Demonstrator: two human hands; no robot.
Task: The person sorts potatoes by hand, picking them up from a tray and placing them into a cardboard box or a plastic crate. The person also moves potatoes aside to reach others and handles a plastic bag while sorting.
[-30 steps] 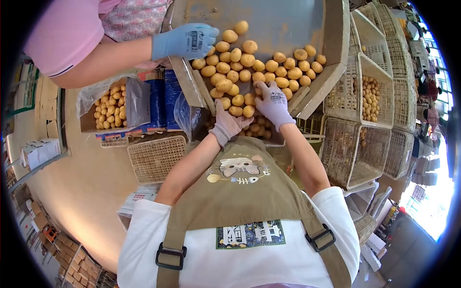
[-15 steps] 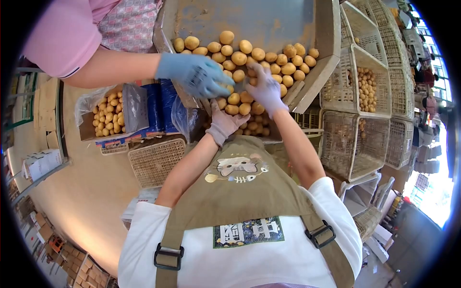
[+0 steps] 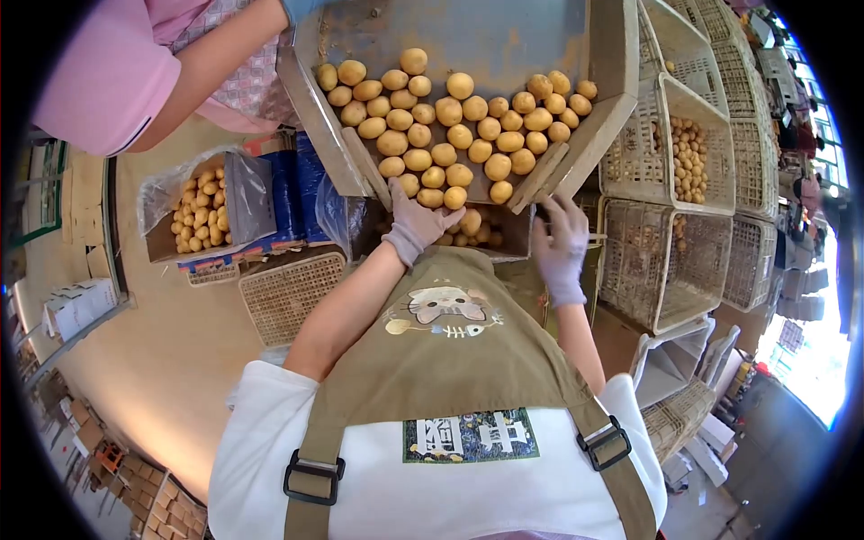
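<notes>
Many small yellow potatoes (image 3: 448, 112) lie spread over the lower part of a metal sorting tray (image 3: 450, 31), down to its narrow mouth. At that mouth my left hand (image 3: 419, 223), in a pale glove, has its fingers spread and touches the lowest potatoes. My right hand (image 3: 562, 250), gloved too, hangs beside the tray's right wooden edge (image 3: 576, 153), its fingers apart and loosely bent with nothing in them. Below the mouth, a box (image 3: 513, 236) with more potatoes is partly hidden by my left hand and apron.
A co-worker's arm (image 3: 225, 67) reaches to the tray's upper left. To the left stands a lined box (image 3: 256, 202) of potatoes, above a woven plastic crate (image 3: 292, 297). White plastic crates (image 3: 630, 256), some holding potatoes, are stacked on the right.
My right hand has moved off the potatoes, right and down, past the tray's edge. The co-worker's blue-gloved hand has withdrawn up and left. Potatoes have shifted around the mouth.
</notes>
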